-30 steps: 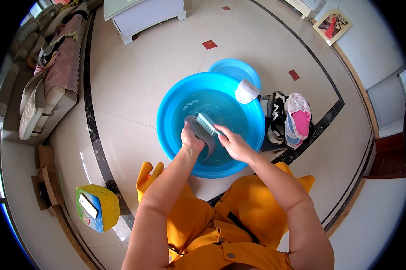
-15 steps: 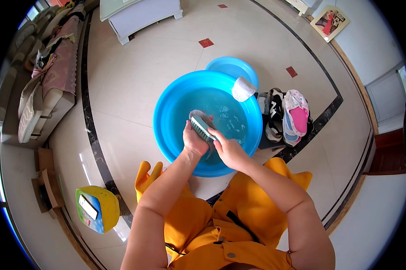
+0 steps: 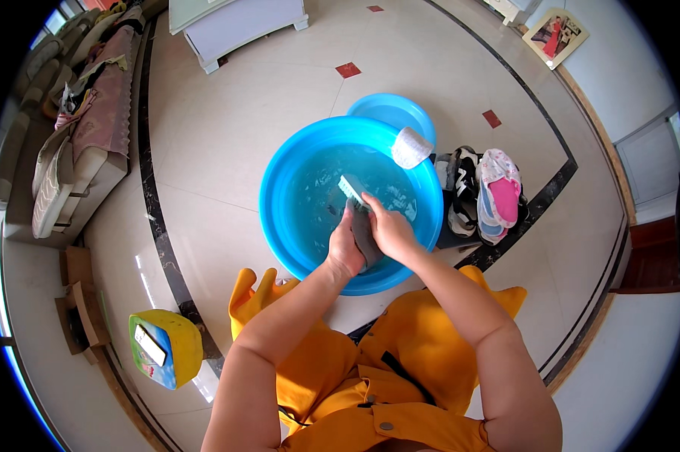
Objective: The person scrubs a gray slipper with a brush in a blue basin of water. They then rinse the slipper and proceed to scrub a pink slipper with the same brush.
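My left hand (image 3: 345, 247) is closed around a long grey piece (image 3: 365, 239), flat or soft-looking, whose exact kind I cannot make out. A scrubbing brush (image 3: 352, 188) with a pale back is gripped in my right hand (image 3: 391, 230), its far end pointing away over the water. The brush lies along the grey piece, and its bristles are hidden. Both hands are held together above the near right part of a large blue basin (image 3: 276, 230) of water. A whitish piece of cloth (image 3: 411, 148) hangs over the basin's right rim.
Behind the basin stands a smaller blue basin (image 3: 396, 109). Black-and-white shoes (image 3: 464, 188) and a pale shoe with a pink inside (image 3: 503, 192) sit to the right. A yellow stool (image 3: 178, 350) bearing a phone (image 3: 151, 345) is at left, below a sofa (image 3: 91, 162).
Both hands have turned and shifted slightly right and nearer. The brush now points away from me, with its back showing instead of its bristles, and the grey piece has tilted with it.
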`<state>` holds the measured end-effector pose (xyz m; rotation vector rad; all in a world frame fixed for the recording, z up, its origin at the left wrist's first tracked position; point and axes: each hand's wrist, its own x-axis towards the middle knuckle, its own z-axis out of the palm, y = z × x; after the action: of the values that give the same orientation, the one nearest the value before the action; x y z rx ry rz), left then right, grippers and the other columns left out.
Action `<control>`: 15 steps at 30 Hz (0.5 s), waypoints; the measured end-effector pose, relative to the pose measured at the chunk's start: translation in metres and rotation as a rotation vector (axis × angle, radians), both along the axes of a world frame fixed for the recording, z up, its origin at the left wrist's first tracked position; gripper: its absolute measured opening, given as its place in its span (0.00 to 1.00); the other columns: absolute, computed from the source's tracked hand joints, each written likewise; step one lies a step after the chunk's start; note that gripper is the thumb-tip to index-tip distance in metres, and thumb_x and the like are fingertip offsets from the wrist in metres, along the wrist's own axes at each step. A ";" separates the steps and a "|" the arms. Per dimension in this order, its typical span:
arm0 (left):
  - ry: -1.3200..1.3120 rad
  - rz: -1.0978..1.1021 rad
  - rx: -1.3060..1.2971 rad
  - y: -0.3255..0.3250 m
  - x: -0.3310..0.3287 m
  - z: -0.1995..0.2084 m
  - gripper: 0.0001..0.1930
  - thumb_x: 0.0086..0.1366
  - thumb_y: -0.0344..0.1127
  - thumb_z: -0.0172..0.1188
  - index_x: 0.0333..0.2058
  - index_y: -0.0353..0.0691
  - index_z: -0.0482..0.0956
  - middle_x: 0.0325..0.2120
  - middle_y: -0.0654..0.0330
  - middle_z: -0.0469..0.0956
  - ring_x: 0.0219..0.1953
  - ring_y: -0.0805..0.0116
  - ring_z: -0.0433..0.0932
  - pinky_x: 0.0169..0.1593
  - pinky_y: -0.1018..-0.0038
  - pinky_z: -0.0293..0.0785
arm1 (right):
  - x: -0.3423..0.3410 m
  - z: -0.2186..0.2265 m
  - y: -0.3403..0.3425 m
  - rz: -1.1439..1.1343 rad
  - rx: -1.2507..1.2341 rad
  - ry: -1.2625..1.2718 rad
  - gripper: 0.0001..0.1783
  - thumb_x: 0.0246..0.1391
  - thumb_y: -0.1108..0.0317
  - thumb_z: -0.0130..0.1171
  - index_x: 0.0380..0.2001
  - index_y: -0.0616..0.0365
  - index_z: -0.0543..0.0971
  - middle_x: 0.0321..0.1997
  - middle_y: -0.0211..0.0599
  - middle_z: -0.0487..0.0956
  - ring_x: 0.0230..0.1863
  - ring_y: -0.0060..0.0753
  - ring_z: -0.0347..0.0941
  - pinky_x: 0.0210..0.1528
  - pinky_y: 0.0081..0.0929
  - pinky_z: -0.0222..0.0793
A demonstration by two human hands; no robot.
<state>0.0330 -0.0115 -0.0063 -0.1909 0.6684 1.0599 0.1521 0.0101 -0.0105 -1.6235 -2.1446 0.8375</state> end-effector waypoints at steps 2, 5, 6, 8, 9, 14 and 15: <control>0.028 -0.010 -0.019 -0.001 0.002 0.003 0.25 0.73 0.53 0.34 0.57 0.43 0.65 0.53 0.58 0.71 0.56 0.59 0.68 0.63 0.60 0.59 | 0.005 -0.010 0.004 -0.009 -0.038 0.037 0.24 0.62 0.70 0.45 0.62 0.50 0.62 0.25 0.54 0.78 0.26 0.59 0.75 0.29 0.49 0.69; 0.084 -0.022 -0.105 0.006 -0.006 -0.011 0.24 0.74 0.50 0.33 0.58 0.41 0.63 0.53 0.55 0.71 0.56 0.56 0.68 0.62 0.58 0.60 | 0.002 -0.010 0.006 -0.030 -0.063 0.041 0.25 0.62 0.69 0.45 0.62 0.51 0.61 0.29 0.56 0.78 0.31 0.60 0.75 0.32 0.49 0.69; 0.101 -0.035 -0.138 0.008 -0.008 -0.010 0.24 0.74 0.49 0.32 0.58 0.41 0.63 0.53 0.54 0.71 0.56 0.56 0.68 0.62 0.58 0.60 | 0.003 -0.013 0.007 -0.042 -0.048 0.040 0.25 0.62 0.69 0.46 0.63 0.51 0.61 0.31 0.57 0.78 0.32 0.60 0.75 0.34 0.49 0.69; 0.118 0.041 -0.128 0.011 -0.009 -0.025 0.24 0.74 0.49 0.32 0.58 0.41 0.62 0.52 0.53 0.71 0.55 0.54 0.68 0.61 0.57 0.60 | 0.011 -0.025 0.008 -0.034 0.023 -0.038 0.26 0.62 0.69 0.46 0.63 0.50 0.60 0.34 0.56 0.78 0.36 0.59 0.75 0.36 0.49 0.69; 0.126 0.080 -0.122 0.013 -0.009 -0.035 0.24 0.74 0.49 0.31 0.58 0.40 0.62 0.52 0.52 0.71 0.55 0.54 0.68 0.61 0.56 0.60 | 0.014 -0.028 0.009 -0.030 0.060 -0.077 0.27 0.62 0.68 0.47 0.64 0.50 0.59 0.36 0.56 0.78 0.37 0.59 0.75 0.37 0.50 0.69; 0.159 0.191 -0.153 0.016 -0.013 -0.056 0.24 0.74 0.50 0.32 0.60 0.43 0.60 0.53 0.53 0.70 0.53 0.54 0.69 0.59 0.55 0.62 | 0.012 -0.015 0.003 0.011 -0.056 -0.255 0.27 0.62 0.68 0.46 0.64 0.48 0.59 0.38 0.56 0.78 0.38 0.57 0.75 0.38 0.48 0.69; 0.193 0.209 -0.162 0.018 -0.012 -0.054 0.26 0.74 0.51 0.30 0.60 0.41 0.61 0.53 0.52 0.71 0.56 0.53 0.67 0.62 0.55 0.59 | 0.013 -0.016 0.003 0.021 -0.068 -0.251 0.27 0.62 0.67 0.46 0.64 0.48 0.59 0.37 0.56 0.78 0.38 0.56 0.75 0.37 0.48 0.69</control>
<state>0.0212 0.0068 -0.0603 -0.3064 0.9249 1.2353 0.1650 0.0133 -0.0262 -1.8288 -2.3262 0.7549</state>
